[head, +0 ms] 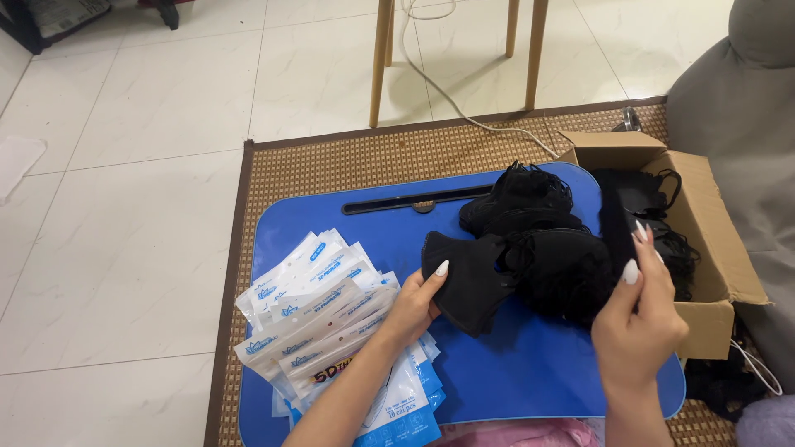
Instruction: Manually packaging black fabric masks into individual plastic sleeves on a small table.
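My left hand [414,308] grips the edge of a black face mask [470,277] over the blue lap table [530,364]. My right hand [638,319] is raised at the right, pinching a stack of black masks [617,219] that stands on edge between its fingers. A heap of more black masks [538,240] lies on the blue surface between the two hands. A fan of white and blue plastic pouches [319,319] lies under my left forearm at the table's left side.
An open cardboard box [704,240] with black masks inside stands at the right, on a woven brown mat [331,165]. Wooden chair legs [381,58] and a white cable [464,103] are on the tiled floor beyond. A grey cushion [745,108] is at far right.
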